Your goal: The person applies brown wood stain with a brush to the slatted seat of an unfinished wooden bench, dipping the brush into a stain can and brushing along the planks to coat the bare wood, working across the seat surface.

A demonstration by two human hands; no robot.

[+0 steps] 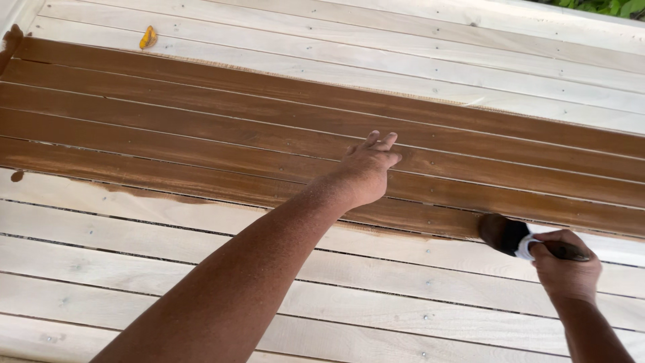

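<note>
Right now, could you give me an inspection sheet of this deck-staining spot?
Surface: wooden deck boards, a middle band stained brown, pale bare boards on either side.
Job's things: paintbrush with dark bristles at the stained edge.
Clutter: yellow-orange leaf on a bare board; stain splotch at left.
Hands: left hand rests on stained boards; right hand grips the paintbrush handle.
Cables: nothing seen.
Surroundings: green foliage at top right.

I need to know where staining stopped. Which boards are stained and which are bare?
Partly stained: the middle boards are dark brown, the near boards pale and bare. The brush in the right hand sits at the edge between them.
</note>
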